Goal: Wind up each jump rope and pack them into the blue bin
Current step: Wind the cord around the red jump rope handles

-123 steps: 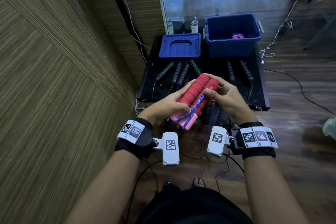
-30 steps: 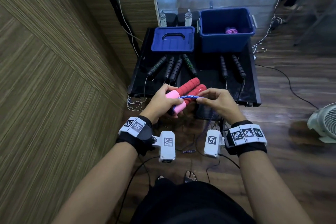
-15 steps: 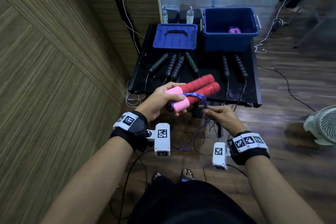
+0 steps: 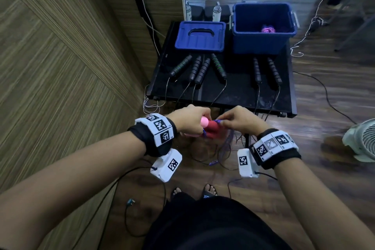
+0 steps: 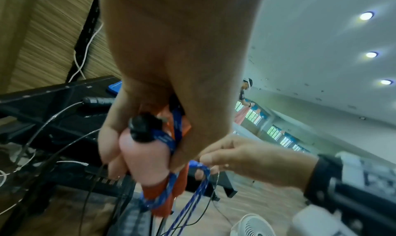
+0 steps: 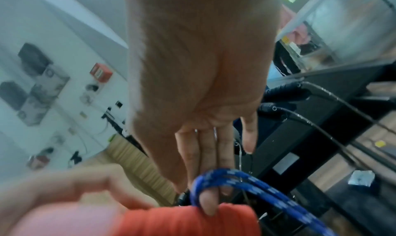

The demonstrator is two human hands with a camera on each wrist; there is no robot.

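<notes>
On the far left of the black low table (image 4: pixel 223 95) I see the blue bin lid (image 4: pixel 199 37), six black jump-rope handles (image 4: pixel 199 70) fanned in front, then the open blue plastic bin (image 4: pixel 261 32) at the far right with a pink wound rope (image 4: pixel 267 30) inside. Nearer me, my left hand (image 4: pixel 189 117) grips the red-and-pink foam handles (image 4: pixel 203 130); just right, my right hand (image 4: pixel 239 121) pinches a loop of the blue braided rope (image 6: pixel 235 177) over them. A white fan (image 4: pixel 361 140) stands on the floor, right.
</notes>
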